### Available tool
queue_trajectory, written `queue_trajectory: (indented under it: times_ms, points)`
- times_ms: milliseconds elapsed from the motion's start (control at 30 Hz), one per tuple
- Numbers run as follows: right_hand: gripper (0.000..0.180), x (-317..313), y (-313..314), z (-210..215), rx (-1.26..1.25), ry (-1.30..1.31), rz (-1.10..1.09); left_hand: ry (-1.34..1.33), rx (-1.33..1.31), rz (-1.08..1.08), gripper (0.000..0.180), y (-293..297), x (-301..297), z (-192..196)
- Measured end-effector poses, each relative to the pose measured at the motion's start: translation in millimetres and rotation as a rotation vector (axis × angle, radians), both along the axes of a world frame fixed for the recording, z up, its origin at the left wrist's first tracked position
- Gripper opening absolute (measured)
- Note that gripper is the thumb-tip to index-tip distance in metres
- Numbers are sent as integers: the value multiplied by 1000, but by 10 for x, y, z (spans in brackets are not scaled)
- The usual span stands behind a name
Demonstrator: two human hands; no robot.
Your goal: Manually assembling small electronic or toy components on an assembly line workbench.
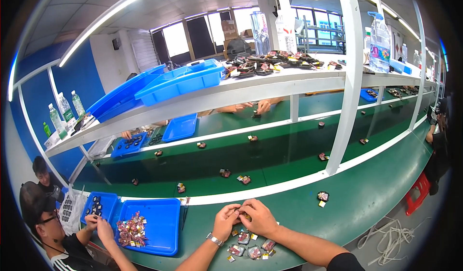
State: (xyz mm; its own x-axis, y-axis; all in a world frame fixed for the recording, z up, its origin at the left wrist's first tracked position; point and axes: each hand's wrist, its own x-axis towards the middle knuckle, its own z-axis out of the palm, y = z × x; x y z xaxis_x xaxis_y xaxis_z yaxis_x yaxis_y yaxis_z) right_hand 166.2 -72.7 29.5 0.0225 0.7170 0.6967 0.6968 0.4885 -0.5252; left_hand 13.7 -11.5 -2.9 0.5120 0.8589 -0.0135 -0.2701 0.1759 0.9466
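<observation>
Over the green bench my left hand (224, 222), a metal watch on its wrist, and my right hand (259, 218) meet with fingers closed together. Between them is a small electronic part (245, 216), mostly covered by the fingers; a dark edge and a yellowish bit show. Just below my hands lie several small dark-cased electronic assemblies (254, 252) with reddish insides and white-and-yellow tags. Left of my left hand is a blue tray (166, 222) with a heap of reddish tagged parts (131, 230). Dark tweezers (184, 214) lie beside that tray.
A co-worker (62, 232) at the left handles a part near a second blue tray (108, 204). Tagged parts (245, 179) sit spaced along the green belt (270, 162). A white post (348, 83) and shelf (270, 83) stand ahead, carrying blue trays, bottles and piled parts.
</observation>
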Motion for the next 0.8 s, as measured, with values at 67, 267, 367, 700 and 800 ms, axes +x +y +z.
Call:
queue_trajectory:
  times_ms: [67,267,367,700,800]
  points:
    - [15,-2,6,-43,-14,81,32,49,28,21,24,-29,33,35]
    - [15,-51,7,-85,-201,357,35,165,121,30,23,-22,22,-20]
    - [14,-22,11,-90,-206,331,12,126,91,-29,25,-23,10,13]
    - [15,19,9,-73,-208,282,8,100,44,-103,31,17,-17,-27]
    - [13,86,55,-66,-252,344,49,101,42,-75,32,14,-7,1]
